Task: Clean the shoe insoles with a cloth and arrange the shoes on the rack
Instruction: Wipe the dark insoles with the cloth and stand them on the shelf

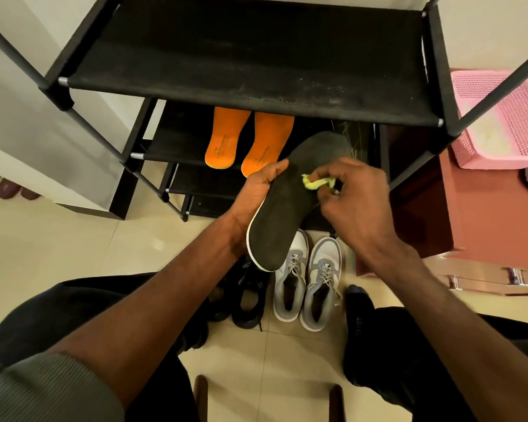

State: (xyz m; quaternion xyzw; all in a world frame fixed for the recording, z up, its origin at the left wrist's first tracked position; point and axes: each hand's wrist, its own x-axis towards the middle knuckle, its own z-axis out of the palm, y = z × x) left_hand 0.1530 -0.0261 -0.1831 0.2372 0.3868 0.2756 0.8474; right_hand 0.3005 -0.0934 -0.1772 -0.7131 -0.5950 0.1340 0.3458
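Note:
My left hand grips a dark grey insole with a white edge from its left side, holding it tilted above the floor. My right hand pinches a small yellow-green cloth against the insole's middle. Two orange insoles lie side by side on a lower shelf of the black shoe rack. A pair of grey and white sneakers stands on the tiled floor below the insole. A pair of black shoes sits to their left, partly hidden by my left forearm.
The rack's dusty top shelf fills the upper view, with grey poles at its corners. A pink plastic basket rests on a reddish cabinet at the right. My socked foot is beside the sneakers. Slippers lie at far left.

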